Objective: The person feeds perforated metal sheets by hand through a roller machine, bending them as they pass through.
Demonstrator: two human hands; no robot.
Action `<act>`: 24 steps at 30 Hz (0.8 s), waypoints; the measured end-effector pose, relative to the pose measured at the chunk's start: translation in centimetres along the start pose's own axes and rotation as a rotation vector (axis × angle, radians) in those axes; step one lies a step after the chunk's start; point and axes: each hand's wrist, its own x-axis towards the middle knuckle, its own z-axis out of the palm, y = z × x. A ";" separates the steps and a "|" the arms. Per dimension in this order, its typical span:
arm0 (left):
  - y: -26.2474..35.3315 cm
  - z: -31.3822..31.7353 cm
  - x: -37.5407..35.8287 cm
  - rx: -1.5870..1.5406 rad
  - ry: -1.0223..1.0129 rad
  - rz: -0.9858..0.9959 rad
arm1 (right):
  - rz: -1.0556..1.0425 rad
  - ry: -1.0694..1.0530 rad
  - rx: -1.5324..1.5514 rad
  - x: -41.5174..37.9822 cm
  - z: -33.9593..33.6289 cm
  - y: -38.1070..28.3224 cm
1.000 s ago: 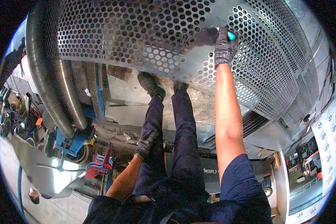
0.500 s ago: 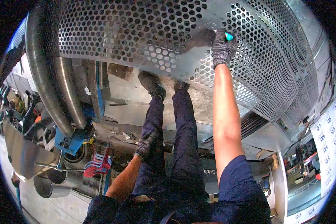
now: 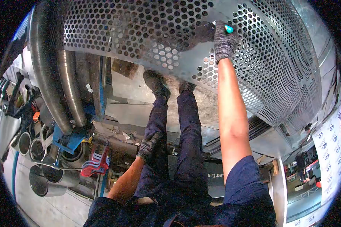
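Observation:
My right hand [image 3: 226, 42], in a grey knit glove, reaches far forward over a perforated metal sheet [image 3: 193, 62]. Its fingers are closed around a marker [image 3: 229, 28] whose teal end pokes out on the right. The hand is over a plain, unperforated strip of the sheet, and its dark shadow falls to the left. My left hand [image 3: 149, 146], gloved the same way, rests on my left thigh with the fingers laid along the trouser leg and nothing in them.
Two ribbed metal pipes [image 3: 49, 72] stand at the left beside a blue metal bracket [image 3: 66, 143]. Red and grey clamps [image 3: 96, 163] hang nearby, above short pipe pieces [image 3: 45, 183]. My shoes [image 3: 155, 84] are on the floor at the sheet's near edge. A printed white banner [image 3: 331, 147] hangs at the right.
My right hand has shifted slightly forward over the sheet with the marker in it. The whole view has tilted a little. My left hand stays on my thigh.

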 end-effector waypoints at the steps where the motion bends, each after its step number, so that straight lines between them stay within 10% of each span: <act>1: -1.5 -0.1 0.6 0.025 -0.001 0.021 | -0.019 0.002 -0.011 0.2 0.5 0.8; 6: -7.0 -0.1 3.1 0.227 0.053 -0.034 | -0.007 0.006 0.283 -4.3 0.4 -2.1; 10: -3.8 1.1 2.4 0.160 0.012 -0.017 | 0.323 -0.236 0.458 -8.6 -0.4 -0.5; 14: 5.0 1.6 -4.0 -0.084 0.008 -0.013 | 0.093 -0.551 0.115 -17.7 -6.8 -4.4; 16: 9.1 1.9 -7.7 -0.249 0.013 0.095 | 0.322 -0.679 0.452 -22.1 -7.9 1.6; 19: 7.8 3.8 -5.5 -0.322 0.049 0.525 | 0.019 -1.074 -0.336 -25.3 -15.9 -9.0; 20: 8.5 4.0 -6.0 -0.344 0.059 0.672 | -0.022 -1.058 -0.164 -26.9 -17.3 -8.5; 24: 11.9 3.1 -12.7 0.077 -0.071 0.706 | 0.125 -1.109 -0.159 -30.7 -22.4 -12.0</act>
